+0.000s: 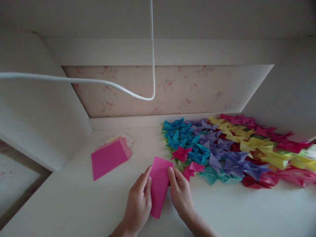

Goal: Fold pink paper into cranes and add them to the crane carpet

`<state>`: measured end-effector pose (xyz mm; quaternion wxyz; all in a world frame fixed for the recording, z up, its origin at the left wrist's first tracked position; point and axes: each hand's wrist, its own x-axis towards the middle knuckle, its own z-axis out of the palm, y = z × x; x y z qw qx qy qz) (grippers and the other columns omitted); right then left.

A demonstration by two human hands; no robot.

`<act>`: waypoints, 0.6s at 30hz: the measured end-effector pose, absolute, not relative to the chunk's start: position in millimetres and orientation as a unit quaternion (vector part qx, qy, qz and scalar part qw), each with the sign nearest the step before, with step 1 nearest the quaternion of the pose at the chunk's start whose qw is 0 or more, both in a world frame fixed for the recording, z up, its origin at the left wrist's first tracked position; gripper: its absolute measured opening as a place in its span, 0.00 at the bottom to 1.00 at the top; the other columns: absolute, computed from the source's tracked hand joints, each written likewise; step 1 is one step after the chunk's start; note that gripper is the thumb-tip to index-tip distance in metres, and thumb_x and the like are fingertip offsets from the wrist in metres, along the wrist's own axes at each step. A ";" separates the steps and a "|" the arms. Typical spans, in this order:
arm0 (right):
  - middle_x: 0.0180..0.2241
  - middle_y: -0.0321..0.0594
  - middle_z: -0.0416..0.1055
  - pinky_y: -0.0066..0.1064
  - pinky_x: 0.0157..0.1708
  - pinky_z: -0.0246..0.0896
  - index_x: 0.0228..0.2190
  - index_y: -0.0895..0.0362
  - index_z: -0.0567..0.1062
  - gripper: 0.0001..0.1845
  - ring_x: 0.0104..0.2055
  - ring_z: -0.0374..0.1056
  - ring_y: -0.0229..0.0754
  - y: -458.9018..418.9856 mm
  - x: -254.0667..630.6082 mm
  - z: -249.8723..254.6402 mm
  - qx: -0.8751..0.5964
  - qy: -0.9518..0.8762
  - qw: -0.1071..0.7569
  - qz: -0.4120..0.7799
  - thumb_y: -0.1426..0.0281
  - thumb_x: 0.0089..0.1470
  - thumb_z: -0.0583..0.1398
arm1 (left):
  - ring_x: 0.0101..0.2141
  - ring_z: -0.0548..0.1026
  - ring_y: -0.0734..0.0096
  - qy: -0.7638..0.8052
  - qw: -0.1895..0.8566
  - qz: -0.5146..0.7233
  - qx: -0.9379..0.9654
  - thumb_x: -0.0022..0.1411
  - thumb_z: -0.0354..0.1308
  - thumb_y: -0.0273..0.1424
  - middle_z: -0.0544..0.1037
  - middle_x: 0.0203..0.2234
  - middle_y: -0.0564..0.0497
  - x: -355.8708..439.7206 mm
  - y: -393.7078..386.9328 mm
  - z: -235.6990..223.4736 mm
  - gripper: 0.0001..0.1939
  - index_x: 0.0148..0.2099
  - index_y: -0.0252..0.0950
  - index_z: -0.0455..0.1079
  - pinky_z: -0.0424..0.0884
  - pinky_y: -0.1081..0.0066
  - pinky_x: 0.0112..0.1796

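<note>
A folded pink sheet of origami paper [159,187], now a narrow rectangle, is held a little above the white desk. My left hand [139,199] grips its left edge, thumb along the front. At the upper right edge my right hand [180,191] pinches it between thumb and fingers. Two pink folded paper pieces, one [181,153] behind the other [192,169], lie just beyond my right hand. To the left rests a stack of flat pink paper [110,159], with a lighter pink sheet and a patterned one partly hidden underneath.
Many folded paper pieces in blue [177,131], purple [234,163], yellow [264,149] and red spread over the right side of the white desk [81,204]. A white cable [111,84] hangs across the upper view. Side panels [37,98] enclose the desk.
</note>
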<state>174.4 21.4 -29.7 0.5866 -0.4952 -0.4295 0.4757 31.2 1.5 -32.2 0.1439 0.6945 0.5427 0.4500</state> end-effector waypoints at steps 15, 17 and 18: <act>0.20 0.30 0.54 0.28 0.21 0.43 0.21 0.57 0.65 0.24 0.23 0.48 0.36 19.0 170.4 -34.9 -0.461 -0.461 0.512 0.560 0.50 0.57 0.58 | 0.54 0.75 0.58 0.590 0.162 0.464 0.640 0.70 0.46 0.34 0.77 0.53 0.39 28.5 3.4 -29.7 0.20 0.58 0.33 0.69 0.73 0.61 0.53; 0.20 0.30 0.52 0.29 0.21 0.41 0.21 0.56 0.63 0.25 0.23 0.47 0.35 17.4 170.0 -34.7 -0.462 -0.468 0.510 0.554 0.51 0.58 0.58 | 0.54 0.74 0.59 0.594 0.168 0.462 0.637 0.71 0.46 0.35 0.76 0.54 0.39 27.8 3.9 -30.4 0.20 0.58 0.32 0.68 0.72 0.62 0.53; 0.20 0.29 0.51 0.29 0.21 0.40 0.20 0.56 0.61 0.25 0.23 0.45 0.35 16.6 169.8 -34.9 -0.464 -0.471 0.513 0.547 0.51 0.58 0.58 | 0.54 0.74 0.59 0.596 0.171 0.459 0.636 0.71 0.46 0.35 0.76 0.54 0.38 27.3 4.2 -30.8 0.21 0.59 0.32 0.68 0.71 0.62 0.54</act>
